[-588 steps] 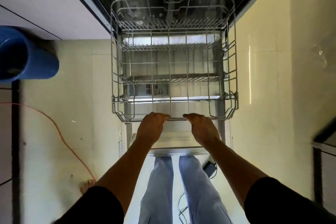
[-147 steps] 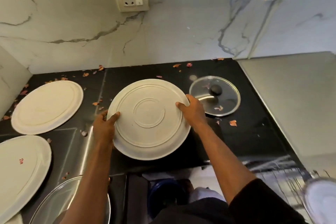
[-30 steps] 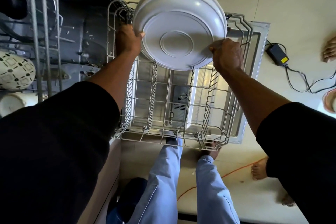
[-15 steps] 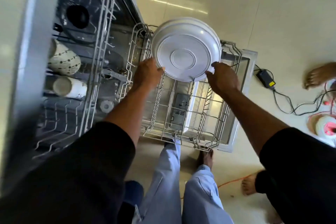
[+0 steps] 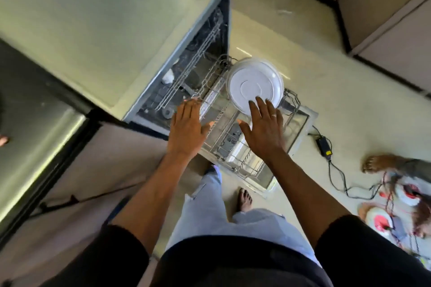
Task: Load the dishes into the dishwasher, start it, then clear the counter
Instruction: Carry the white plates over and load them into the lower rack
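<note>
- A white plate (image 5: 254, 84) stands on edge at the far end of the pulled-out rack (image 5: 291, 101).
- The left hand (image 5: 186, 130) and right hand (image 5: 263, 131) hover over the rack, fingers spread, holding nothing.

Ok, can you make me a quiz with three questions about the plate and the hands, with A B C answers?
1. Where is the plate?
A. on the floor
B. standing in the dishwasher's lower rack
C. on a counter

2. What colour is the plate?
A. blue
B. black
C. white

3. How are the left hand and right hand?
A. both open, fingers straight
B. both gripping the plate
C. both in fists

Answers:
1 B, the plate stands on edge at the far end of the pulled-out rack.
2 C, its whole underside looks white.
3 A, the fingers are straight and spread, curled round nothing.
</note>
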